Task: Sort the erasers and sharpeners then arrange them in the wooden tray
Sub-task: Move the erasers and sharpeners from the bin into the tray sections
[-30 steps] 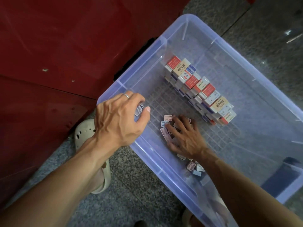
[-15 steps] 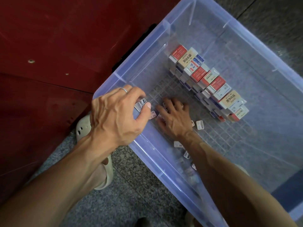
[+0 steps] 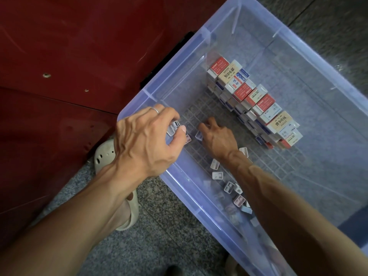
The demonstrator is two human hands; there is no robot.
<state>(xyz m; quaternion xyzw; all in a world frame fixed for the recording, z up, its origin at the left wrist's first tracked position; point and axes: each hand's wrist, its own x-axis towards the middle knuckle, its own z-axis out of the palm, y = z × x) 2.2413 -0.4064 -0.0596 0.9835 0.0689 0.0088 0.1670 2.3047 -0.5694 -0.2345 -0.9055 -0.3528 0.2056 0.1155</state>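
Item: clear plastic storage bin (image 3: 199,42), bluish, on a speckled stone floor (image 3: 163,226), filling the right and centre of the frame; grid-patterned base. Contents, upper centre: boxed erasers (image 3: 253,100), red, tan and blue-white sleeves, stacked in a diagonal block running toward the right. Contents, lower centre: loose small sharpeners (image 3: 217,175), scattered along the near wall beside and under my right forearm; one more (image 3: 198,135) lies just left of my right hand. My left hand (image 3: 147,140), centre left, hangs over the bin's near corner, a ring (image 3: 155,110) on one finger; my fingers and thumb are curled round a small clutch of sharpeners (image 3: 173,127), pinched at the fingertips. My right hand (image 3: 218,140), centre, is down on the bin floor, back upward, fingers curled under; whether they hold anything I cannot tell. Surroundings: dark red panel (image 3: 59,56) across the left; pale clog sandal (image 3: 105,154) below my left wrist. Wooden tray: not located in view.
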